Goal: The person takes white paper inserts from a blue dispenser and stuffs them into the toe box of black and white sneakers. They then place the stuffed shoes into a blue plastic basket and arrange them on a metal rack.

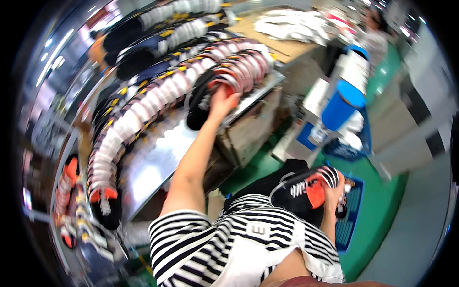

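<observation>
My left hand (223, 101) reaches out over a metal table (158, 153) and grips the near end of a curved row of stacked shoe uppers (241, 69), black with white, pink and orange parts. My right hand (333, 192) is low at my right side, closed on a bundle of black shoe uppers (300, 190) with an orange patch and white stripes. That bundle hangs just above a blue plastic crate (350, 217). My striped shirt fills the lower middle of the view.
More long rows of stacked uppers (143, 103) cover the table to the left and back. A white and blue machine (342, 98) stands on the green floor (382, 191). White material lies on a brown bench (291, 28); another person (375, 36) stands behind it.
</observation>
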Tool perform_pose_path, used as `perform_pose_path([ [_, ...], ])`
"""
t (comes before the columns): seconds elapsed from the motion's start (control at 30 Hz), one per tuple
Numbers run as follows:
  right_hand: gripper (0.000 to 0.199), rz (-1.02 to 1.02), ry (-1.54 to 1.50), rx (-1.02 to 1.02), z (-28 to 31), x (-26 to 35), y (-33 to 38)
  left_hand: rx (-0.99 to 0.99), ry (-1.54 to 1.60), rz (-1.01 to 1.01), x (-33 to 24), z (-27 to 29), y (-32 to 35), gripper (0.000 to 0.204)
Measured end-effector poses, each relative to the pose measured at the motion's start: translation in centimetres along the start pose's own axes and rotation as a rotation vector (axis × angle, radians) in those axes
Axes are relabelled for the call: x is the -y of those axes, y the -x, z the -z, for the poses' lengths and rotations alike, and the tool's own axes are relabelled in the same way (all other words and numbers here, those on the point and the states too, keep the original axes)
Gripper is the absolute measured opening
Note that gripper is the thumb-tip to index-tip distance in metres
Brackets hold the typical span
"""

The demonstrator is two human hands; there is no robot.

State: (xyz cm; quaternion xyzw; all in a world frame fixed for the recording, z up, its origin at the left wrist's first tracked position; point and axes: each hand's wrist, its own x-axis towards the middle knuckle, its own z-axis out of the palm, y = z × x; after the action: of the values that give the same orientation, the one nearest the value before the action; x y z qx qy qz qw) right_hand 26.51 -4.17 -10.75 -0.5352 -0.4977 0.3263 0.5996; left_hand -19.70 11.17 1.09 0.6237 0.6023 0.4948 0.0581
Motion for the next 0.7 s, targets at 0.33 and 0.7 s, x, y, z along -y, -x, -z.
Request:
perform_pose_path([
  [0.33, 0.077, 0.079, 0.675, -0.28, -2.9, 8.7, 0.4, 1.082, 1.082, 0.452, -20.7, -11.0, 20.2, 0.049],
  [0.7, 0.024, -0.161, -0.019, -0.115, 2.5, 5.7, 0.4, 1.218, 0.982, 0.822, -21.1, -15.1, 20.0, 0.044],
])
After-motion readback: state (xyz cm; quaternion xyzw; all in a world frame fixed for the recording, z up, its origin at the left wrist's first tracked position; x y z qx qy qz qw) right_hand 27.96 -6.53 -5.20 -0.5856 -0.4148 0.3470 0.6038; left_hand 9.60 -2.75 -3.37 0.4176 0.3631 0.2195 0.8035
